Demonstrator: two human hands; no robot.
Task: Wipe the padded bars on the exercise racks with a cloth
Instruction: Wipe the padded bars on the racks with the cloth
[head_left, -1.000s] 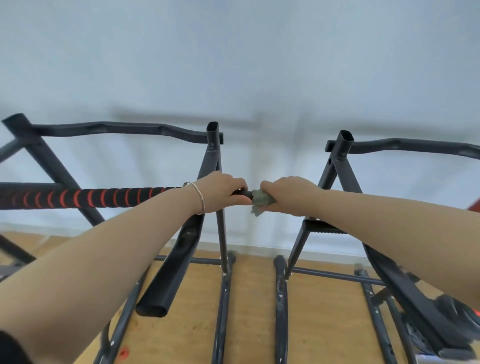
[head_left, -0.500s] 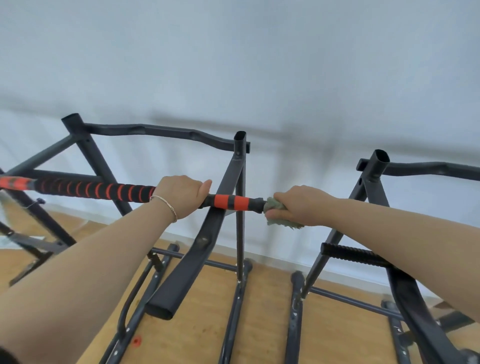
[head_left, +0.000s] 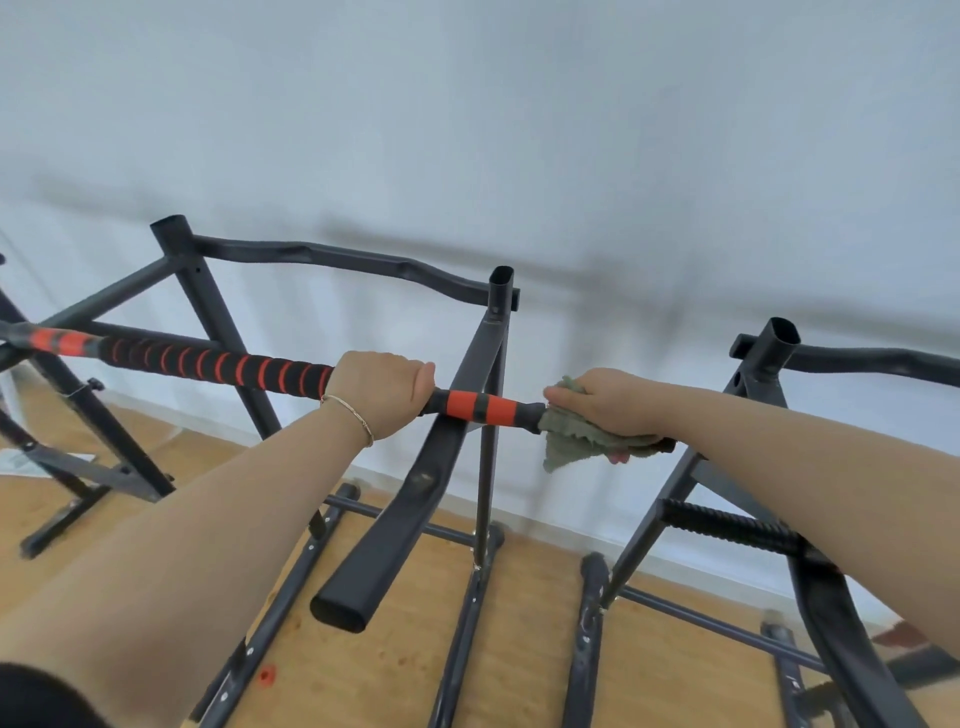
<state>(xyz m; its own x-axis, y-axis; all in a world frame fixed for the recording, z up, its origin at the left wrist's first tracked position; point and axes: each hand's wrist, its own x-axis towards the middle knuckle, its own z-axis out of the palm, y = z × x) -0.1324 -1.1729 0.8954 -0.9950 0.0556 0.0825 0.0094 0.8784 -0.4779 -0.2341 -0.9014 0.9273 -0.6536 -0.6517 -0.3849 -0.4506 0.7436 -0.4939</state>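
1. Wiping underway: right hand grips the cloth, wrapped around the padded bar near its right end.
2. Steadying: left hand clasps the bar mid-length.
3. Next, probably: slide cloth leftward along the padding; left hand must shift.

No writing, label, brand name, number or sign can be read anywhere in view. The padded bar bears only plain red and black bands, and the dark metal exercise racks show no legible marking
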